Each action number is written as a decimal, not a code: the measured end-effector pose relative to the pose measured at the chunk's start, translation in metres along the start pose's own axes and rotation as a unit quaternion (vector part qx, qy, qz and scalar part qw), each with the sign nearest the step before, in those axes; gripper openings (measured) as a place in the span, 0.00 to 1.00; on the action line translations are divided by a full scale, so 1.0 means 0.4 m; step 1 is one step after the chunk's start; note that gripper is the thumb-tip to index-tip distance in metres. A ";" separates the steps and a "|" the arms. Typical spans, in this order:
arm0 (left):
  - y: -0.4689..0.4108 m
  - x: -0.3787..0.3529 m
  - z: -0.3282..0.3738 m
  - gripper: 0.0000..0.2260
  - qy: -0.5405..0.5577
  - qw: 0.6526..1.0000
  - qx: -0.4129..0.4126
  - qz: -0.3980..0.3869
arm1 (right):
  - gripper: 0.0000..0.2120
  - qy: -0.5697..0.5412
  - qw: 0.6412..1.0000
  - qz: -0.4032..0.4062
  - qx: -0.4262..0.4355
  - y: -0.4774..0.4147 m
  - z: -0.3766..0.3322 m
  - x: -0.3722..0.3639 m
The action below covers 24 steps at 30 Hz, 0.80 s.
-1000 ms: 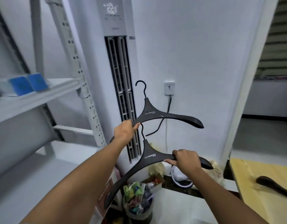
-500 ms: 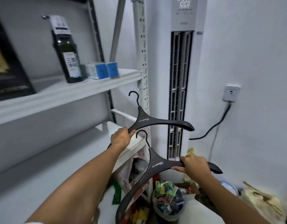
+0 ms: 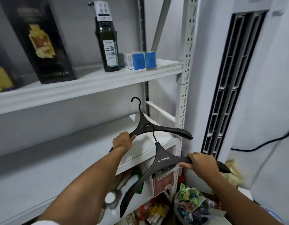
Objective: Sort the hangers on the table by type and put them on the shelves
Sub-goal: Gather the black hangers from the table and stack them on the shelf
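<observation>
The left hand [image 3: 121,141] grips one arm of a black hanger [image 3: 169,130] over a white shelf [image 3: 91,143]. The right hand [image 3: 201,161] grips a second black hanger [image 3: 163,159], nearer and lower, its hook overlapping the first. A dark bottle [image 3: 108,51] stands on the upper shelf [image 3: 91,85].

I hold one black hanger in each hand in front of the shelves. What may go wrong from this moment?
1. The hook of the near hanger, held by the right hand, overlaps the neck of the far hanger in the left hand. The two may snag when moved apart.
2. The far hanger's right tip is close to the shelf upright and may knock it on the way in.
</observation>
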<state>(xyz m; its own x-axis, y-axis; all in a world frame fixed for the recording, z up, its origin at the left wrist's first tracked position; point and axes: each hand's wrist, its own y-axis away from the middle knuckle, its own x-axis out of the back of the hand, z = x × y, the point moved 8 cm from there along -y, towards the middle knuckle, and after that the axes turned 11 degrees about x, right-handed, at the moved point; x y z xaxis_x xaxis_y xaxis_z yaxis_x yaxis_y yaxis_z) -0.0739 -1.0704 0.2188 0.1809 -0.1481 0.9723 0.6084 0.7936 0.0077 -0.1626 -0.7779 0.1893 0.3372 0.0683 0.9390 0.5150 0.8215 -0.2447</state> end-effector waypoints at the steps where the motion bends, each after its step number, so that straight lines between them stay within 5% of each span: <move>1: -0.005 -0.002 -0.008 0.21 0.000 1.000 0.006 0.000 | 0.32 -0.002 1.000 0.005 0.002 -0.015 -0.002 -0.002; 24: -0.420 -0.206 -0.055 0.20 -0.029 0.993 0.073 -0.088 | 0.32 -0.024 0.999 -0.014 0.034 -0.419 0.040 -0.208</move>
<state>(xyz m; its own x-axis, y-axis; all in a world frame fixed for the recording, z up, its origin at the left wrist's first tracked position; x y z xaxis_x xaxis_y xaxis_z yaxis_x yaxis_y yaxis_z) -0.1741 -1.2043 0.1322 0.0334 -0.2612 0.9647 0.5067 0.8364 0.2089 -0.2897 -0.9122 0.1562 0.2849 0.0711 0.9559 0.4679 0.8601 -0.2034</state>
